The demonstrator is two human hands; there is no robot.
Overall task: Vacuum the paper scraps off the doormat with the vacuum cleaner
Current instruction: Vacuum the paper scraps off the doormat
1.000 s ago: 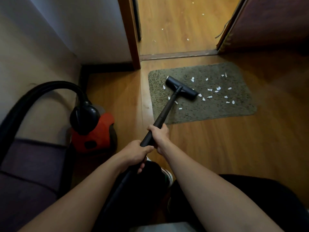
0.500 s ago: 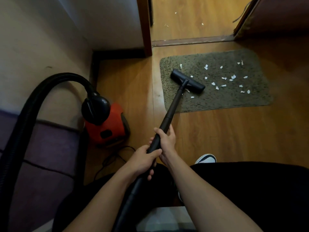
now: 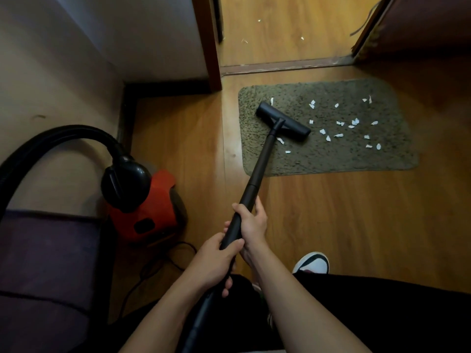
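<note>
A grey-green doormat [image 3: 331,159] lies on the wooden floor before a doorway. Several white paper scraps [image 3: 354,122] are strewn over its middle and right part. The black floor nozzle [image 3: 283,122] of the vacuum cleaner rests on the mat's left half, with scraps just behind and to its right. A black wand [image 3: 257,171] runs from the nozzle back to me. My right hand [image 3: 251,225] grips the wand further up; my left hand [image 3: 215,263] grips it just below, where the hose begins.
The red and black vacuum body [image 3: 142,207] stands on the floor at the left, its black hose [image 3: 51,138] arching over a purple seat [image 3: 43,263]. Its cord [image 3: 163,261] trails on the floor. A door frame [image 3: 207,47] and threshold [image 3: 285,66] lie beyond the mat. My white shoe [image 3: 312,263] is near.
The nozzle has stayed on the mat's left half, shifting slightly over the scraps. My view has tilted down and left, showing more of the vacuum body and my shoe. Both hands keep their grip.
</note>
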